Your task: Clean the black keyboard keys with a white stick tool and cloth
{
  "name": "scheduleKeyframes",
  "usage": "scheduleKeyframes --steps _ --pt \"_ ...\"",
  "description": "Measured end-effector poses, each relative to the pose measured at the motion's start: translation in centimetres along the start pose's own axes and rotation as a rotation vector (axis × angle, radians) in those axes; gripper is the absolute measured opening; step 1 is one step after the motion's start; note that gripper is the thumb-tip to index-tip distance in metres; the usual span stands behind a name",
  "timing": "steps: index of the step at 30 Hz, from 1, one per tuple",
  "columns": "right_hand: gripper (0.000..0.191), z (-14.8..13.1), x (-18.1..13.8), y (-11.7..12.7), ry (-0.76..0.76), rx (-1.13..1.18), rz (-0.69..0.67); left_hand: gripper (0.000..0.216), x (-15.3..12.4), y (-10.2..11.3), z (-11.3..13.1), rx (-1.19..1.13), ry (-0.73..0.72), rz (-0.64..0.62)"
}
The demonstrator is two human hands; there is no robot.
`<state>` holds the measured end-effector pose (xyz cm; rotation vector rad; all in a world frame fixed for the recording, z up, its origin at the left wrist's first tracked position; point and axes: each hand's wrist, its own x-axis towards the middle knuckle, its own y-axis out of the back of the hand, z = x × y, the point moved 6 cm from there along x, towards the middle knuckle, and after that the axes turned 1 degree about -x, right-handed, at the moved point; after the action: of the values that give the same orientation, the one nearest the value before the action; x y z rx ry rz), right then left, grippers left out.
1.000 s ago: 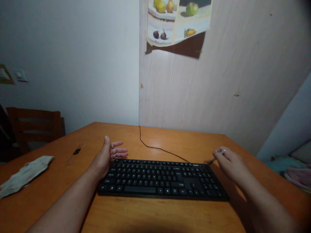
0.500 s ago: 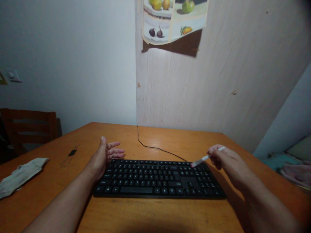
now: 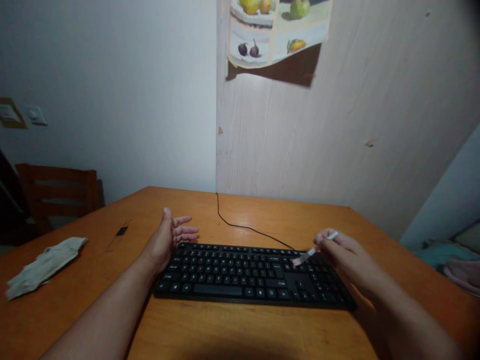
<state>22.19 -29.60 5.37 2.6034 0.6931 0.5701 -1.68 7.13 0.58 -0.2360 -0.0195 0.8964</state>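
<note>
A black keyboard (image 3: pixel 240 272) lies flat on the wooden table in front of me. At its left end rests my left hand (image 3: pixel 165 242), thumb up and fingers spread, its edge against the keyboard's upper left corner. Over the number pad side, my right hand (image 3: pixel 335 250) pinches a small brush (image 3: pixel 309 254) with a white handle. The brush slants down to the left, and its pinkish bristles are at the keys just above the arrow keys.
A thin black cable (image 3: pixel 243 227) runs from the keyboard to the wall. On the left of the table (image 3: pixel 255 330) lie a crumpled pale cloth (image 3: pixel 47 265) and a small black item with thin wire-like ends (image 3: pixel 121 231). A wooden chair (image 3: pixel 60 192) stands behind.
My right hand has brought the brush slightly toward me, from the keyboard's top edge onto the keys. My left hand keeps its place at the keyboard. The view has shifted a little left.
</note>
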Motion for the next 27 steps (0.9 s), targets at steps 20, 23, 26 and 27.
scheduleKeyframes --steps 20,23,26,27 --pt "0.033 -5.8 -0.3 -8.3 0.014 0.180 -0.225 0.093 0.5 0.2 -1.0 -0.123 0.034 -0.026" --pt "0.034 -8.2 -0.4 -12.1 0.022 0.256 -0.304 0.093 0.6 0.1 -1.1 -0.148 0.030 -0.033" --pt "0.039 -10.0 -0.4 -16.1 0.027 0.319 -0.367 0.093 0.7 0.2 -1.2 -0.164 0.033 -0.035" --pt "0.040 -10.5 -0.4 -17.4 0.028 0.333 -0.383 0.094 0.8 0.2 -1.3 -0.171 0.035 -0.037"
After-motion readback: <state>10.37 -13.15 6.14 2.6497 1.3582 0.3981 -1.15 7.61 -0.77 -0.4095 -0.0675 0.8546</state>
